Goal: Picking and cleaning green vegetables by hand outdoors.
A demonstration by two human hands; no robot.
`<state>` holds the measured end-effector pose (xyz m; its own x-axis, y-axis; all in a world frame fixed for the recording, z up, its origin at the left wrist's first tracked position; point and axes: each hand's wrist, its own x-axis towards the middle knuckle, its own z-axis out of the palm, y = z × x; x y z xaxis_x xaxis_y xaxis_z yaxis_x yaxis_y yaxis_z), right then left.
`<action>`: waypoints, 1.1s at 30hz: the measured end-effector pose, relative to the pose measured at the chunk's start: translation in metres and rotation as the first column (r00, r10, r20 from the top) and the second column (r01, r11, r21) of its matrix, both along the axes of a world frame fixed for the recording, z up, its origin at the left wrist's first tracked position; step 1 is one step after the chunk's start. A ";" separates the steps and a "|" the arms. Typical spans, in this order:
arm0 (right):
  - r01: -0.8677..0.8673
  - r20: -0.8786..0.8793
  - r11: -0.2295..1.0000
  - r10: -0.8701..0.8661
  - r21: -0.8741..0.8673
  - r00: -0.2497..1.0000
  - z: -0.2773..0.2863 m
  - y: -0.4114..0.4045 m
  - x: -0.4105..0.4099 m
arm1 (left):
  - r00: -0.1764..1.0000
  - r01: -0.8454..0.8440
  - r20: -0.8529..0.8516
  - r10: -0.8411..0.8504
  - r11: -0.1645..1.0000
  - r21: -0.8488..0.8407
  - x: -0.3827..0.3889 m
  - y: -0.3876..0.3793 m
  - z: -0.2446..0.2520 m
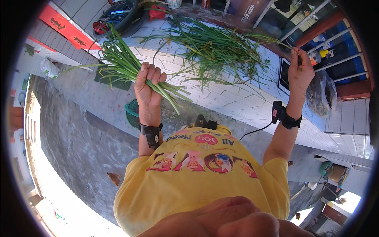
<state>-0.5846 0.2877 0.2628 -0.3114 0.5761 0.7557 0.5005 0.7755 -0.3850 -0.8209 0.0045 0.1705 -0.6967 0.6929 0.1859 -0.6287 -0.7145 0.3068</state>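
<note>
My left hand [150, 84] is closed around a bunch of long green leafy stalks, likely Chinese chives [118, 60]. Their leaves fan out to the upper left, and the pale cut ends stick out to the lower right. A loose heap of the same greens [219, 47], mixed with grassy stems, lies on the white-tiled ledge [157, 28]. Over the right part of this ledge, my right hand [302, 66] pinches the tip of a thin yellowish-green stalk [274, 40], whose other end reaches back to the heap. Both wrists wear black strapped devices.
Beside my right hand lies a tablet or phone [284, 77], with a clear plastic bag [322, 93] nearby. Window bars [334, 41] edge the ledge. A dark basin [130, 17] stands at the ledge's left end. A green basket [132, 112] sits on the concrete floor [80, 133].
</note>
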 end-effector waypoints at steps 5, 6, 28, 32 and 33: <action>-0.060 -0.582 0.998 0.040 -0.016 0.812 0.071 -0.007 0.021 | 0.999 0.029 -0.021 -0.029 0.999 -0.041 0.002 0.014 -0.001; -0.053 -0.582 0.999 0.036 -0.013 0.813 0.076 -0.008 0.022 | 0.999 0.033 -0.022 -0.034 0.999 -0.039 0.003 0.017 -0.001; -0.714 -0.608 0.463 0.383 -0.526 0.696 -0.064 -0.102 -0.030 | 0.982 0.151 -0.051 -0.184 0.913 -0.378 0.047 0.072 0.009; -0.730 -0.587 0.387 0.435 -0.563 0.683 -0.076 -0.096 -0.021 | 0.985 0.131 -0.052 -0.167 0.901 -0.414 0.048 0.078 0.008; -0.637 -0.450 0.450 0.459 -0.625 0.766 -0.077 -0.096 -0.020 | 0.986 0.120 -0.051 -0.157 0.891 -0.438 0.049 0.078 0.008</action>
<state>-0.6043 0.1920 0.1856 -0.6698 0.6949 0.2615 -0.0785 0.2840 -0.9556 -0.7720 0.0830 0.1782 -0.5829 0.8063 -0.1008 -0.6704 -0.4071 0.6203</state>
